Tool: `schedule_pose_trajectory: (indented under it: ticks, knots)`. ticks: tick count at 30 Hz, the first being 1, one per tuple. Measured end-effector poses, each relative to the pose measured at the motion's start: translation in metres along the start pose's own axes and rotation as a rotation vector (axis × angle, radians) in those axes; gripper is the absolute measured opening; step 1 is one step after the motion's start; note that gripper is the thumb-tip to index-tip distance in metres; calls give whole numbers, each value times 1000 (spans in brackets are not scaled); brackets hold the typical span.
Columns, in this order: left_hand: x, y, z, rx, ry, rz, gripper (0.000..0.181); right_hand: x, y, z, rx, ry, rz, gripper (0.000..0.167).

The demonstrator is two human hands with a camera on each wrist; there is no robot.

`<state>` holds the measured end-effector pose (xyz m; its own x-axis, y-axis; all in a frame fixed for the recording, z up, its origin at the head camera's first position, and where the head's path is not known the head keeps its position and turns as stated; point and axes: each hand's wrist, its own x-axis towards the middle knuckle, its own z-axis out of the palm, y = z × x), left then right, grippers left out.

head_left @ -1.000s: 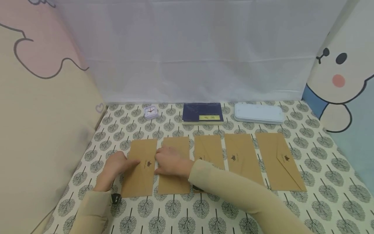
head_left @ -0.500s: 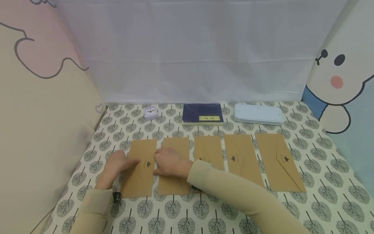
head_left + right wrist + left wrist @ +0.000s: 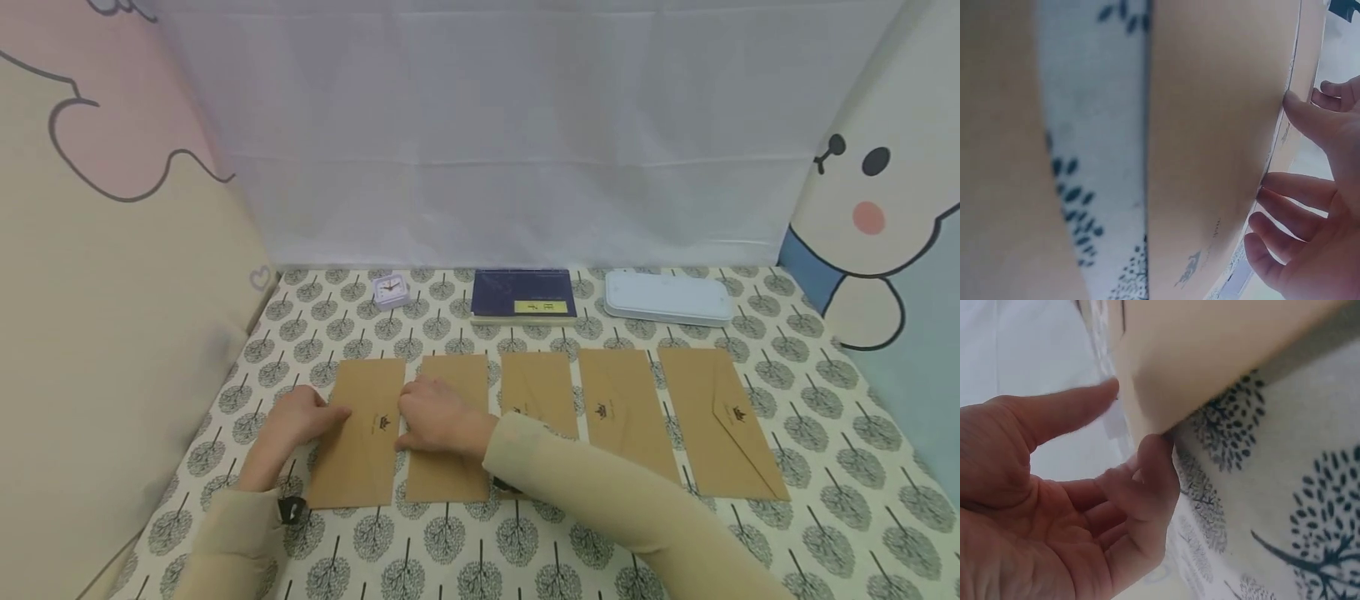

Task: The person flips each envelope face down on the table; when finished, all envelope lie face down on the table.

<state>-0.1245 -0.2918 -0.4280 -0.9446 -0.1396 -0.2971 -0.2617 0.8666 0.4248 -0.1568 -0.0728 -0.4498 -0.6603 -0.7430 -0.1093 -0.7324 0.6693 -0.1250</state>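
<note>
Flat brown envelopes lie in a row. At the leftmost envelope, my left hand touches the left edge. The left wrist view has the bent index finger of that hand against the corner of the envelope, its thumb held apart. My right hand rests over the second envelope, fingertips at its left edge. In the right wrist view, the thumb and fingers of that hand are spread along the edge of an envelope. Neither hand pinches anything.
Three more envelopes continue the row to the right, the nearest partly under my right sleeve. Behind them stand a small clock, a dark blue book and a pale case on the tree-patterned cloth.
My left thumb has drawn back slightly to the left on the leftmost envelope. My right hand has stayed in place, and the head view has shifted a little.
</note>
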Motion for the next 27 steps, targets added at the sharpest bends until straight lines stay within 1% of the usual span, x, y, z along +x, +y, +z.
schedule_pose_trajectory:
  ticks: [2, 3, 6, 9, 13, 16, 17, 19, 20, 22, 25, 27]
  knots:
    - [-3, -2, -6, -14, -12, 22, 32, 0, -1, -1, -23, -8, -11, 42]
    - [-5, -3, -9, -23, -13, 45, 29, 0, -1, -1, -32, -11, -18, 42]
    - [-11, -3, -18, -83, -44, 96, 28, -1, -2, -2, -35, -16, -25, 41]
    - [-16, -2, -25, -217, -90, 139, 31, -1, 0, -2, 8, -5, -25, 39]
    - [-19, -1, -28, -444, -130, 211, 37, -2, 1, -4, 114, 24, -65, 39]
    - [-20, -1, -25, -606, -154, 256, 45, -5, -1, -8, 226, 29, -99, 44]
    - [-20, -2, -22, -664, -169, 259, 47, -6, -2, -10, 267, 27, -102, 45]
    - [-19, -2, -17, -771, -210, 258, 51, -8, -4, -13, 347, 20, -109, 50]
    - [-18, -2, -13, -824, -240, 253, 52, -10, -6, -15, 395, 15, -107, 52]
    - [-17, -1, -7, -917, -294, 239, 54, -11, -9, -17, 486, 15, -90, 58]
    - [-17, 1, 3, -995, -340, 211, 57, -14, -13, -18, 613, 14, -39, 75]
    - [-16, 2, 10, -1000, -352, 184, 59, -15, -15, -17, 681, 11, 4, 88]
